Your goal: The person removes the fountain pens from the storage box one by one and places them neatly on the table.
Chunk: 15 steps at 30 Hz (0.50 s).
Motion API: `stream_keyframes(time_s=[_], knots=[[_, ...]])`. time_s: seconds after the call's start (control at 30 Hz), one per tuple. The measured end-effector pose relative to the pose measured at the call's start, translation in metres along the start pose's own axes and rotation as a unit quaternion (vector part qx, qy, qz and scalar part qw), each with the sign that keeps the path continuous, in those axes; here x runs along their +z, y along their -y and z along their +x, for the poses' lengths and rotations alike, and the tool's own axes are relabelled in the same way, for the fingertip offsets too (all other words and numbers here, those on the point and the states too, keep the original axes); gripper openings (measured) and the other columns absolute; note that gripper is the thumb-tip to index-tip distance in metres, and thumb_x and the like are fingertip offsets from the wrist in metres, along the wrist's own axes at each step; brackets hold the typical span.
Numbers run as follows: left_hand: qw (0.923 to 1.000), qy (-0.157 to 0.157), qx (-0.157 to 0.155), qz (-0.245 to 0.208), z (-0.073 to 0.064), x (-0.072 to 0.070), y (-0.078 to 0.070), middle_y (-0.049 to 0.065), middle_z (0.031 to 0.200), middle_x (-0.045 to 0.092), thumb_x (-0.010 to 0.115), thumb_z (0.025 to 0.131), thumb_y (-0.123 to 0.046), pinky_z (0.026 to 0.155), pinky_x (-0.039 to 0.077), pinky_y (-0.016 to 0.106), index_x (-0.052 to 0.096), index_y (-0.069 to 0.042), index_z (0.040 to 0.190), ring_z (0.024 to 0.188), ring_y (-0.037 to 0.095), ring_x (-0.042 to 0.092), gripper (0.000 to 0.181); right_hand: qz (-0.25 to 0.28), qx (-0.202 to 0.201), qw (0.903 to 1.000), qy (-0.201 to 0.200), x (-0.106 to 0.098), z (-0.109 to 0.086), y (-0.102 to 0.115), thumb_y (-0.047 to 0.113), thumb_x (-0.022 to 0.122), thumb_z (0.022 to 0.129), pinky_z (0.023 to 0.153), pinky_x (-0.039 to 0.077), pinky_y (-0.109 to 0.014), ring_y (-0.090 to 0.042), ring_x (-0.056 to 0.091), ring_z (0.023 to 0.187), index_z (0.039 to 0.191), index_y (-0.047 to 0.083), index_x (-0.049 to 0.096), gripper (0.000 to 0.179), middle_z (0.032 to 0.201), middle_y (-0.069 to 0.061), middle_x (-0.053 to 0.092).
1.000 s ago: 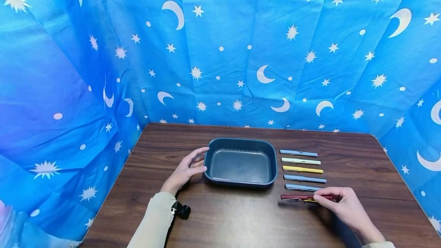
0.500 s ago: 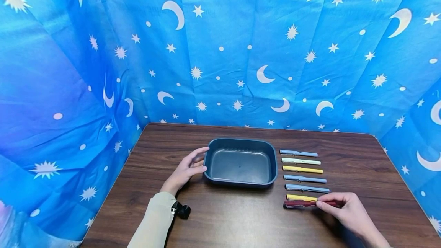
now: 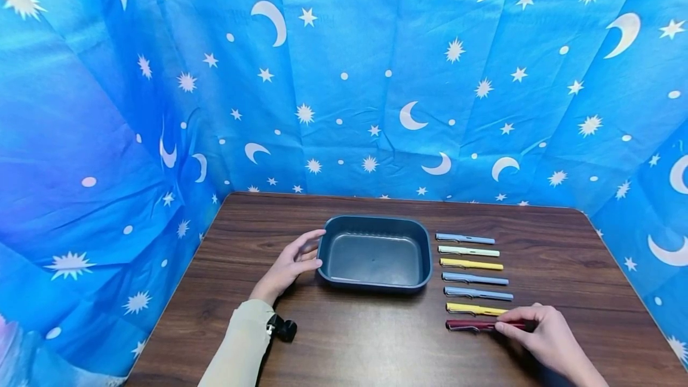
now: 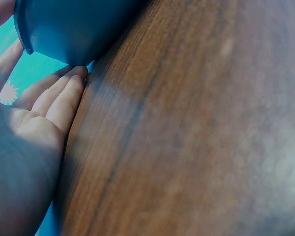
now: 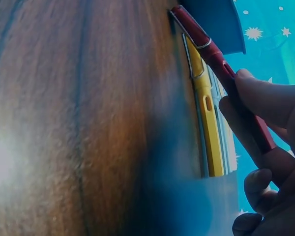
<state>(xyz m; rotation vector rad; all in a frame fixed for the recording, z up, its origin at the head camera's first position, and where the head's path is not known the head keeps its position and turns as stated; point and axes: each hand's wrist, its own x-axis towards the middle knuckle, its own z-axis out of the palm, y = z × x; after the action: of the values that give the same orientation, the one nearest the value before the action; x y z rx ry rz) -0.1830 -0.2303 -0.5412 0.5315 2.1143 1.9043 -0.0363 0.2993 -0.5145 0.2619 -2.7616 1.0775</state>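
Observation:
My right hand (image 3: 548,336) pinches a dark red pen (image 3: 470,325) between thumb and fingers at the near end of a row of pens. In the right wrist view, the red pen (image 5: 194,27) crosses above a yellow pen (image 5: 206,105), its clip toward the tray. Just behind it in the head view lies that yellow pen (image 3: 473,309). My left hand (image 3: 287,267) touches the left side of a dark blue-grey rectangular tray (image 3: 374,285), fingers extended. The left wrist view shows those fingers (image 4: 64,103) against the lower wall of the tray (image 4: 73,29).
Farther back in the row lie a blue pen (image 3: 478,294), another blue pen (image 3: 475,279), a yellow pen (image 3: 472,264), a pale green pen (image 3: 469,251) and a light blue pen (image 3: 465,238). Star-patterned blue cloth (image 3: 344,106) surrounds the wooden table (image 3: 376,339).
My right hand has brought the red pen toward the near edge, from over the nearest yellow pen to in front of it, uncovering the yellow one. The left hand and tray have stayed put.

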Motion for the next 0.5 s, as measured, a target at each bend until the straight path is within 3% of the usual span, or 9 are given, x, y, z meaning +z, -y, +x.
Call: stream_keyframes(time_s=[0.3, 0.5], knots=[[0.9999, 0.003, -0.004, -0.009, -0.0006, -0.0001, -0.0011, 0.019, 0.163, 0.042, 0.067, 0.102, -0.005, 0.108, 0.051, 0.027, 0.043, -0.018, 0.160, 0.148, 0.040, 0.045, 0.064, -0.041, -0.043, 0.9978, -0.029, 0.0037, -0.0033, -0.0041, 0.012, 0.096, 0.072, 0.059, 0.040, -0.020, 0.003, 0.051, 0.071, 0.077, 0.032, 0.081, 0.025, 0.074, 0.029, 0.067], [1.0000, 0.002, 0.001, -0.002, -0.0006, 0.0002, -0.0010, 0.018, 0.163, 0.042, 0.067, 0.102, -0.005, 0.109, 0.050, 0.028, 0.043, -0.018, 0.159, 0.148, 0.040, 0.045, 0.064, -0.065, -0.051, 0.9963, -0.024, 0.0053, -0.0030, -0.0062, 0.015, 0.096, 0.072, 0.059, 0.040, -0.025, 0.004, 0.049, 0.072, 0.077, 0.035, 0.080, 0.027, 0.075, 0.032, 0.067]])
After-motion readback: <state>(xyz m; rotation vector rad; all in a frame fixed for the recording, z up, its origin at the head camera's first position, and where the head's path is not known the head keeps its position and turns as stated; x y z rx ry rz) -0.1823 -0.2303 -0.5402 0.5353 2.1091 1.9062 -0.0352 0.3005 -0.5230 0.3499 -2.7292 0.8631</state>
